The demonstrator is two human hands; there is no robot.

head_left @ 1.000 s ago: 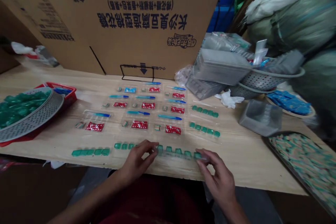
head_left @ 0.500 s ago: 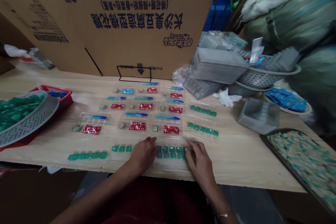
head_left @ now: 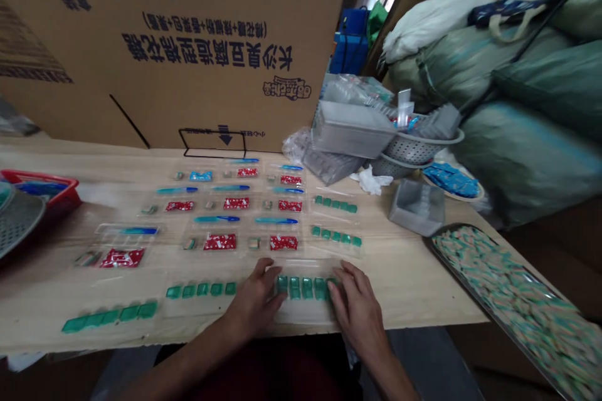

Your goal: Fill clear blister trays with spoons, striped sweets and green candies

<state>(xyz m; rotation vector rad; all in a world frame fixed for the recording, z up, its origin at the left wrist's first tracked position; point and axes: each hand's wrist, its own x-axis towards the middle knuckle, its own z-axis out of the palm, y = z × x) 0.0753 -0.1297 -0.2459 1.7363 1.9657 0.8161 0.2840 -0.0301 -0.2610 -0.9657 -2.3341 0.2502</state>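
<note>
I have the row of teal-green pieces [head_left: 301, 288] lying lengthwise along the near edge of the wooden table [head_left: 423, 282]. My left hand [head_left: 256, 301] and right hand [head_left: 357, 310] flank the row, fingers slightly curled at its two ends; I cannot tell whether they grip it. Beyond the row, an upside-down carton [head_left: 207, 56] appears to read 长沙臭豆腐造型棉花糖.
</note>
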